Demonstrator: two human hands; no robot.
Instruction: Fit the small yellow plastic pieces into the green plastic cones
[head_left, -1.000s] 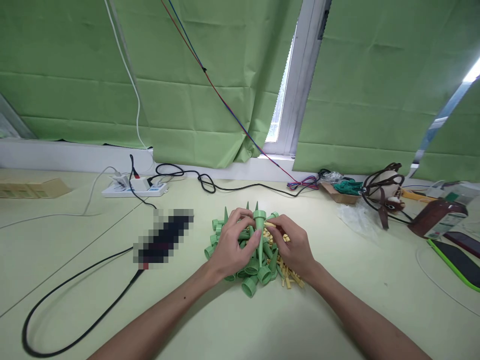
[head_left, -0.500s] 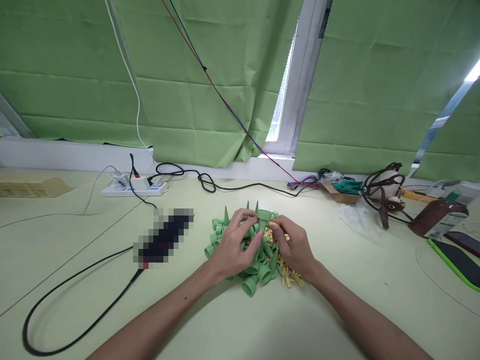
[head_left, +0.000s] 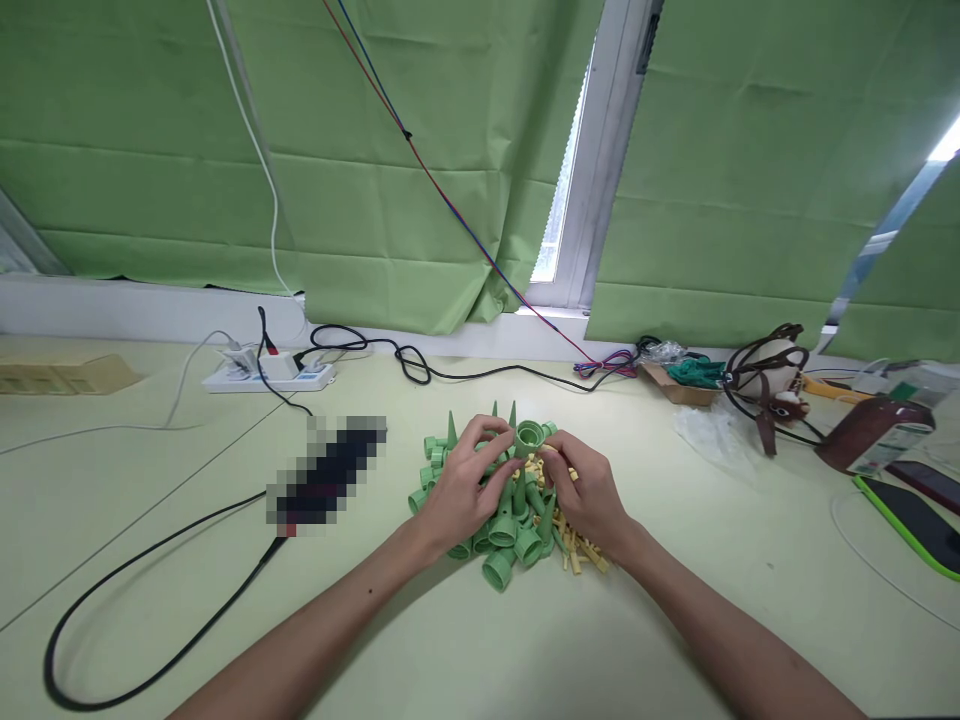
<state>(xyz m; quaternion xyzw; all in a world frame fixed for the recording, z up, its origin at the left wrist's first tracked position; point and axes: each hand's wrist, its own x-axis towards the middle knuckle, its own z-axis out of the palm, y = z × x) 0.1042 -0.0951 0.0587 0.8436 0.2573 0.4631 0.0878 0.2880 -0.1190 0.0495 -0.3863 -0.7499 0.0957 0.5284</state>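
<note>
Desk, far edge, left: 1 power strip. Mid-desk: left hand pinching 1 green tapered spike, cup end up, over heaped green spikes, overlapping, uncountable. Right hand pinching 1 yellow peg, mostly hidden, at cup; loose yellow pegs below, uncountable. Right edge: 1 brown bottle, label illegible.

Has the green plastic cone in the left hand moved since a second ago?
Yes: that green cone has tipped its open mouth toward the camera, its rim shifting slightly right against the white window frame.
</note>
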